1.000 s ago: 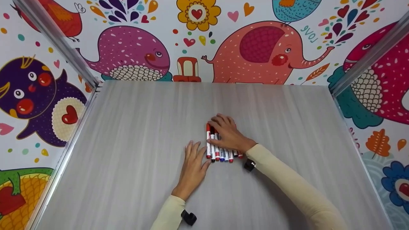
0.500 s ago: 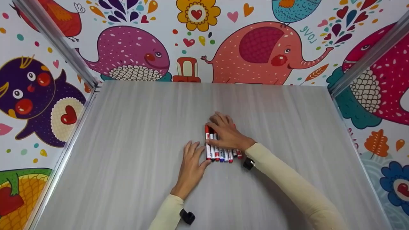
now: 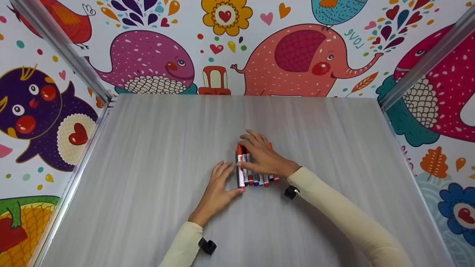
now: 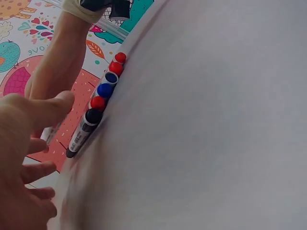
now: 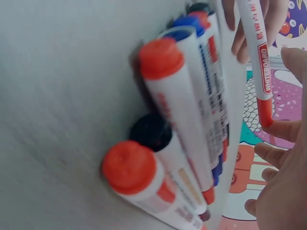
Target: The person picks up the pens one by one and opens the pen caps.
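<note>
A red-capped whiteboard marker (image 3: 241, 178) is raised at the left end of a row of markers (image 3: 256, 180). Its red cap end meets the index fingertip of my right hand (image 3: 267, 159), whose thumb crosses over the barrel. At the opposite end is the thumb of my left hand (image 3: 213, 193), with the index fingertip beside the barrel. The right wrist view shows this marker (image 5: 259, 62) above the others, lettering toward the camera. Below it lie markers with red, black and blue ends, including a red-capped one (image 5: 132, 167). In the left wrist view a black-ended marker (image 4: 84, 132) is nearest.
The row lies on a pale grey wood-grain table (image 3: 148, 148). Metal rails (image 3: 79, 66) and cartoon-printed walls (image 3: 297, 63) enclose it at the back and sides. Each wrist carries a small black camera (image 3: 207, 246).
The leftmost red marker has risen off the row, its near end now reaching past the other markers. My left hand has turned slightly, its wrist going left; the right hand has barely moved.
</note>
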`<state>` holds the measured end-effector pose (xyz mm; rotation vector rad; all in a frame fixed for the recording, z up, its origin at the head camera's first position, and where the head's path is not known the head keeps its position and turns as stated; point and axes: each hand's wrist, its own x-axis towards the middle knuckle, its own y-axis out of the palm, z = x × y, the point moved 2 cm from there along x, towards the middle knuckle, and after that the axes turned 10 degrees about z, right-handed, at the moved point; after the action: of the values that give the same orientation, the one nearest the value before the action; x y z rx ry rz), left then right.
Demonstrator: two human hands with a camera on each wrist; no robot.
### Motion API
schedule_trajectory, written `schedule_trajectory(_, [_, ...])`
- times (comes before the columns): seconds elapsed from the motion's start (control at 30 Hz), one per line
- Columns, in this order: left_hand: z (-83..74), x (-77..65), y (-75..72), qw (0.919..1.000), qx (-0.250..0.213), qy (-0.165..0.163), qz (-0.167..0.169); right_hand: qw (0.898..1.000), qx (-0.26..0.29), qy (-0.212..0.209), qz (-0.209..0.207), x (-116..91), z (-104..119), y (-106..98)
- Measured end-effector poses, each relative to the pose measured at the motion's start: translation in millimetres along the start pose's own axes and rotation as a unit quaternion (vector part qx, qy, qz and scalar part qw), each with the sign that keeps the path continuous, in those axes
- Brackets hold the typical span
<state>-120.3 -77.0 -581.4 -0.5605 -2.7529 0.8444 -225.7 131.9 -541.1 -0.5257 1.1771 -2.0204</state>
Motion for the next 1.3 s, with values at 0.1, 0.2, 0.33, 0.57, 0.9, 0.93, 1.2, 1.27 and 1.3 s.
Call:
schedule_trajectory(0.1, [-1.3,1.3,-0.8,0.9994,-0.008,0.025,0.021,1.000,-0.001,-0.004,-0.003,-4.9,5.1,-4.7])
schedule_trajectory(0.2, [-4.5,1.8,-1.7,0.9983,-0.020,0.026,0.048,1.000,-0.002,-0.011,-0.004,-10.3,8.3,-7.3])
schedule_trajectory(0.33, [-11.0,2.1,-3.6,0.9956,-0.040,0.003,0.084,1.000,0.004,-0.022,-0.006,-18.3,10.9,-10.0])
schedule_trajectory(0.57, [-23.5,5.2,-6.4,0.9819,-0.131,-0.026,0.134,0.998,0.034,-0.049,-0.026,-31.7,14.2,-15.1])
schedule_trajectory(0.9, [-28.7,6.9,-3.7,0.9284,-0.317,0.001,0.194,0.996,0.082,-0.021,-0.039,-42.5,15.1,-9.7])
schedule_trajectory(0.93, [-29.2,6.7,-2.8,0.9213,-0.337,0.004,0.193,0.995,0.087,-0.019,-0.043,-43.4,15.4,-8.9])
schedule_trajectory(1.2, [-33.7,10.2,1.8,0.9009,-0.405,0.000,0.155,0.990,0.107,-0.028,-0.086,-48.8,19.5,-7.2])
schedule_trajectory(1.27, [-35.0,12.0,1.7,0.9000,-0.410,-0.004,0.148,0.989,0.107,-0.037,-0.094,-49.1,21.3,-8.0])
schedule_trajectory(1.3, [-35.4,12.9,1.8,0.8996,-0.412,-0.005,0.144,0.989,0.105,-0.042,-0.097,-49.1,22.4,-8.6])
